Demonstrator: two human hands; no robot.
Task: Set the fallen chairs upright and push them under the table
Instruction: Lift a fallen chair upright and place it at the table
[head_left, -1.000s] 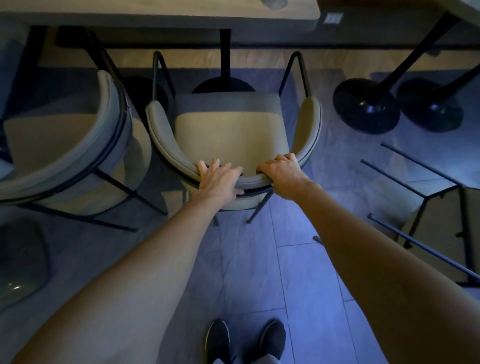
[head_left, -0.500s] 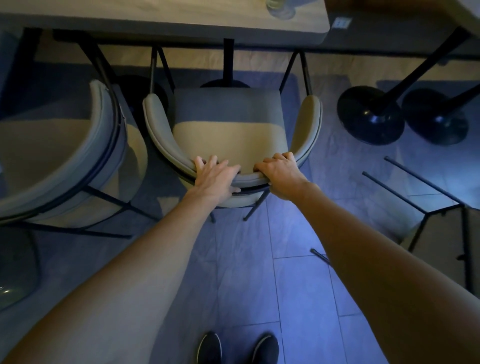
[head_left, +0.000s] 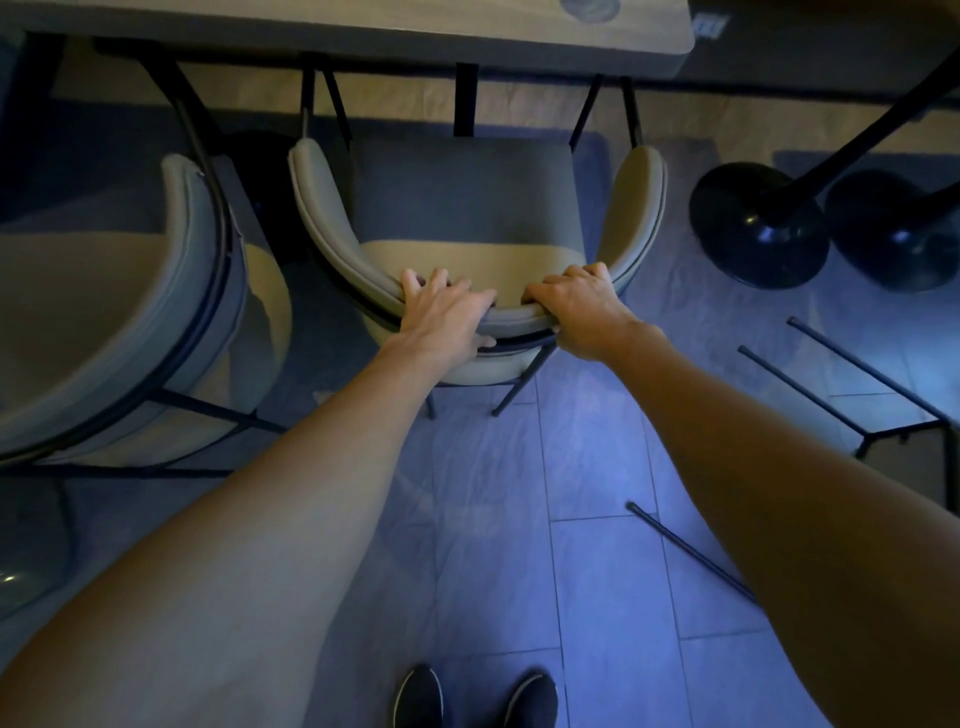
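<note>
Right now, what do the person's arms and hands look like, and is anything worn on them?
Both forearms are bare, with no sleeves in view. The left hand and right hand show no gloves, and no watch or rings can be made out in the dim light. Dark shoes show below.

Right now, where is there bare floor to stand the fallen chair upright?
Bare tiles lie behind the middle chair, between the two arms, in front of the shoes. Crowded: the fallen chair lies on the right near two black table bases, and another chair fills the left.
</note>
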